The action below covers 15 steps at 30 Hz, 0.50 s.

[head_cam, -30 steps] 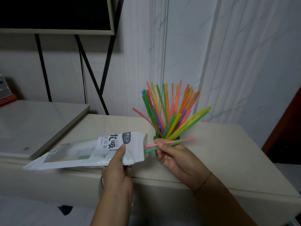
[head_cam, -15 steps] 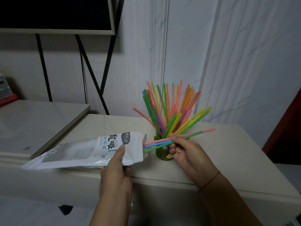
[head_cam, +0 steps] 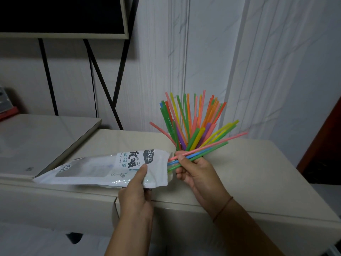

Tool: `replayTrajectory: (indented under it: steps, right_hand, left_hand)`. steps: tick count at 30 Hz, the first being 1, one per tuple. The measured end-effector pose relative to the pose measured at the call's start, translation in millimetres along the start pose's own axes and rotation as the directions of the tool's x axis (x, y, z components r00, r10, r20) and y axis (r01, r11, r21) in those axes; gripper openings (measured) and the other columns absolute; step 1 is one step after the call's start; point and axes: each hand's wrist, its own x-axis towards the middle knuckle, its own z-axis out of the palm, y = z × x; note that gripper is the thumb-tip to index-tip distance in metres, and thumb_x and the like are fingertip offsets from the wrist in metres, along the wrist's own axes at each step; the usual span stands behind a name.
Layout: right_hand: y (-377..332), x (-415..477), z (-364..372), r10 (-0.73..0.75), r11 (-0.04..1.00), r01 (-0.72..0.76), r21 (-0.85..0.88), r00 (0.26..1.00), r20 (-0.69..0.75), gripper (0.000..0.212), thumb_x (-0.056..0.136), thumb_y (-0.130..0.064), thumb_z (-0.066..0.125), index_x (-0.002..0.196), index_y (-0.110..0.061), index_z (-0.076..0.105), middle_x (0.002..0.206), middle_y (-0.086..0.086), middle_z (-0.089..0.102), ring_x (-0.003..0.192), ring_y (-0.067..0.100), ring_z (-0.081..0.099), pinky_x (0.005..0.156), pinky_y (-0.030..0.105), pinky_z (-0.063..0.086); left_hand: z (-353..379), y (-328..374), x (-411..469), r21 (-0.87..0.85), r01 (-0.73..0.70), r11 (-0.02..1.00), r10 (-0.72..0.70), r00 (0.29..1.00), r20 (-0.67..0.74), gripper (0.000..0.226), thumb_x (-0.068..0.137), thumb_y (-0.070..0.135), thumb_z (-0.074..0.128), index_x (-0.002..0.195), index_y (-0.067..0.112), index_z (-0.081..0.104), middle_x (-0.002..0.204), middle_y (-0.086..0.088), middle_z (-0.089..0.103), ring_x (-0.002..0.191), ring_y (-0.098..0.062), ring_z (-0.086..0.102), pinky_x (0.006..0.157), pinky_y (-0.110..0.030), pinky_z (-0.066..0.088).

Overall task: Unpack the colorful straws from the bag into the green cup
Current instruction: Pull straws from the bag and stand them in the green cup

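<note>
left hand [head_cam: 136, 193] grips the bag [head_cam: 103, 167] near its open mouth. thumb is on the printed face, other fingers are under it, out of sight. bag is held roughly level over the counter [head_cam: 258, 172] front edge, mouth to the right, far end near the corner of the raised slab [head_cam: 36, 141].

right hand [head_cam: 195, 174] is just beside the bag mouth, fingers curled round a small straw bundle [head_cam: 206, 148] of pink, blue and green. the bundle's left ends sit at the mouth, touching or just inside, can't tell which. right ends angle up and to the right. just behind the right hand, the standing straws [head_cam: 190, 122] fan out upright. green cup is hidden behind the hand and bundle.

materials:
- bag: flat pouch of glossy white film, crinkled, with dark print and a greyish panel.
- straws: thin, smooth, straight tubes in pink, orange, yellow, green, blue and purple.
- counter: pale beige, smooth, slight sheen.
- wall [head_cam: 276, 71]: white, faint grey veining, vertical grooves.
- dark screen [head_cam: 64, 15]: pale frame, top left, with black angled legs [head_cam: 103, 80] below it.
- thin cord band [head_cam: 222, 209] on the right wrist.
</note>
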Motion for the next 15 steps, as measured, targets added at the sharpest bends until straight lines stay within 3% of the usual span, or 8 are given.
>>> replayTrajectory:
  steps: [3, 6, 10, 15]
  right_hand:
    - [2, 0, 0, -0.028, 0.998, 0.027, -0.054, 1.000, -0.013, 0.016, 0.090, -0.011, 0.056, 0.101, -0.001, 0.065, 0.071, 0.008, 0.059, 0.053, 0.006, 0.055, 0.053, 0.018, 0.050]
    - [0, 0, 0, -0.048, 0.996, 0.046, -0.075, 0.998, -0.028, 0.017, 0.091, -0.011, 0.055, 0.099, 0.000, 0.065, 0.069, 0.009, 0.060, 0.051, 0.007, 0.055, 0.051, 0.018, 0.050]
    - [-12, 4, -12, -0.113, 0.987, 0.097, -0.127, 0.986, -0.123, 0.016, 0.088, -0.015, 0.060, 0.095, -0.002, 0.067, 0.060, 0.005, 0.062, 0.052, 0.011, 0.057, 0.053, 0.020, 0.052]
    - [-25, 10, -33, -0.167, 0.980, 0.141, -0.144, 0.966, -0.195, 0.015, 0.088, -0.012, 0.060, 0.092, 0.001, 0.066, 0.049, 0.000, 0.061, 0.044, 0.008, 0.057, 0.047, 0.017, 0.050]
  left_hand:
    - [1, 0, 0, 0.004, 0.012, 1.000, -0.012, 1.000, -0.003, 0.026, 0.080, -0.002, 0.068, 0.097, 0.017, 0.063, 0.099, -0.001, 0.070, 0.084, -0.012, 0.068, 0.065, -0.023, 0.059]
    - [2, -1, -1, -0.009, 0.021, 1.000, -0.021, 1.000, -0.002, 0.034, 0.080, -0.001, 0.068, 0.110, 0.014, 0.062, 0.102, -0.003, 0.070, 0.083, -0.012, 0.068, 0.059, -0.021, 0.058]
    - [-1, 3, 2, -0.037, 0.018, 0.999, -0.018, 1.000, -0.014, 0.034, 0.081, 0.000, 0.068, 0.109, 0.017, 0.059, 0.113, -0.006, 0.068, 0.087, -0.013, 0.068, 0.066, -0.026, 0.058]
    - [-5, 8, 6, -0.074, 0.004, 0.997, -0.006, 1.000, -0.026, 0.038, 0.082, 0.000, 0.066, 0.116, 0.015, 0.057, 0.117, -0.005, 0.066, 0.081, -0.010, 0.067, 0.056, -0.020, 0.058]
